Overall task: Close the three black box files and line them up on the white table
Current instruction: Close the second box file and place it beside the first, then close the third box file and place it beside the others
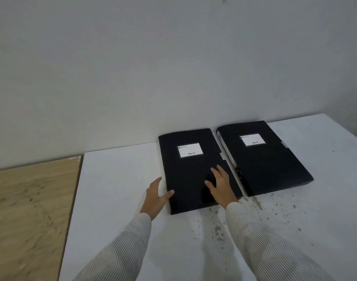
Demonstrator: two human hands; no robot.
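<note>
Two closed black rectangular box files are lying flat, side by side, on the white table (193, 250), near the wall. The left black box file (190, 175) and the right black box file (268, 159) are sitting close together with a narrow gap between them, each showing a white label on its cover. A third file is not appearing in view.

The left hand (156, 196) is resting against the left edge of the left file near its front corner, fingers extended along the side and thumb lying on the cover; it is not clenching. The right hand (220, 186) is lying palm down on the cover of the same file, fingers spread and flat, gripping nothing. Both arms are wearing striped sleeves (260, 240). Dark specks are marking the table in front of the files. A wooden surface (27, 209) is adjoining the table on the left.
</note>
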